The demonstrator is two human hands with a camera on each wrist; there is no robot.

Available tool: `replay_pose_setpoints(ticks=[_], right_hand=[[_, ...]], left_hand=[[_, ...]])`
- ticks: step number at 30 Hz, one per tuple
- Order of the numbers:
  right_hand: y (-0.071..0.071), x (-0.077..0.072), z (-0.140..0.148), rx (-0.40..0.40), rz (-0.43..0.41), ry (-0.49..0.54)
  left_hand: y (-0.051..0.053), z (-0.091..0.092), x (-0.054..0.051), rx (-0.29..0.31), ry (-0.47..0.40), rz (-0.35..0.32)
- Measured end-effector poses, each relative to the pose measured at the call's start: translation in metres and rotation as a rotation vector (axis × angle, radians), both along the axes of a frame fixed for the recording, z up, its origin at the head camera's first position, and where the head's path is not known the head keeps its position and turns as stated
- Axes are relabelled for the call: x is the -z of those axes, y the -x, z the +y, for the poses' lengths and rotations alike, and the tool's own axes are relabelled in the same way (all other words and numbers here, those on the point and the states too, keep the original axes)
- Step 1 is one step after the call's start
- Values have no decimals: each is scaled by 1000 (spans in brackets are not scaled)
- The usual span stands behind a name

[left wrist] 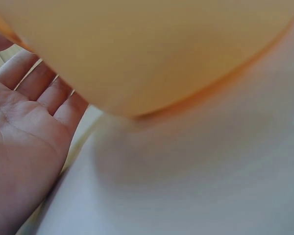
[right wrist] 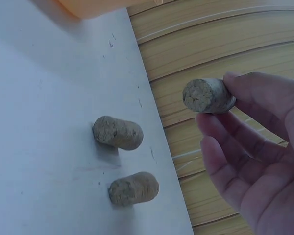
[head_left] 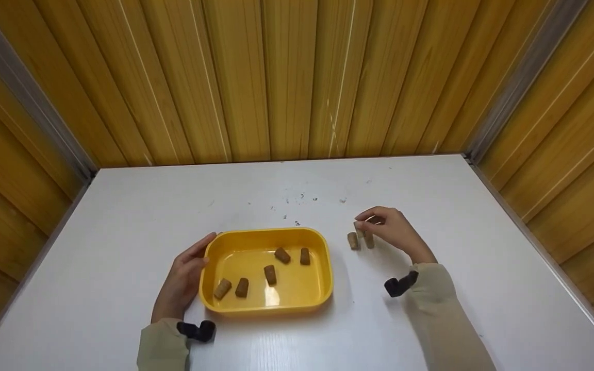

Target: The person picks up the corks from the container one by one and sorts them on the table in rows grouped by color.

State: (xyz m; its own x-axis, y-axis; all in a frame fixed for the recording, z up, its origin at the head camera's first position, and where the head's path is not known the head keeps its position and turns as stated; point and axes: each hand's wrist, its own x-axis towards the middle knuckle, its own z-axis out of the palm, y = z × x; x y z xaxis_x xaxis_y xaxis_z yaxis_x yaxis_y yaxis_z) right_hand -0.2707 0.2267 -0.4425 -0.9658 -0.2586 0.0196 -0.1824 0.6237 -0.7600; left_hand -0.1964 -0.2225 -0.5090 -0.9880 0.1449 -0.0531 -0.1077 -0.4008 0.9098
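Observation:
My left hand (head_left: 181, 275) rests against the left side of a yellow plastic tray (head_left: 266, 310), fingers fairly straight along its outside and thumb at the rim. In the left wrist view the fingertips are hidden behind the tray (left wrist: 152, 54). Several brown cork stoppers (head_left: 270, 274) lie scattered inside it. To the right of the tray, my right hand (head_left: 392, 229) pinches a cork stopper (right wrist: 206, 95) between thumb and fingers, above the table. Below that hand, two more cork stoppers (right wrist: 118, 133) (right wrist: 134, 189) stand upright on the tabletop, a small gap between them.
The white table (head_left: 132, 216) meets yellow wood-look panels (head_left: 286, 82) at the back and both sides. Small dark crumbs (head_left: 302, 196) are strewn behind the tray. A black wrist camera (head_left: 402, 284) sits on the right sleeve, another camera (head_left: 198, 331) on the left.

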Motion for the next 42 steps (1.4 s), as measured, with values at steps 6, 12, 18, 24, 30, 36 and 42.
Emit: replay_pose_setpoints(ticks=[6, 12, 18, 24, 30, 36, 42], right_hand=[[-1, 7, 15, 54, -7, -14], [-1, 14, 29, 82, 0, -31], [0, 21, 39, 98, 4, -75], [1, 26, 46, 131, -16, -79], [2, 29, 50, 152, -88, -76], [3, 32, 50, 167, -110, -86], [4, 35, 50, 183, -129, -90]], left_hand=[[0, 0, 2, 4, 9, 23], [0, 1, 1, 0, 15, 20], [0, 1, 0, -1, 18, 11], [0, 1, 1, 2, 8, 5], [1, 1, 1, -9, -6, -2], [1, 2, 1, -12, -21, -25], [0, 1, 1, -4, -9, -29]])
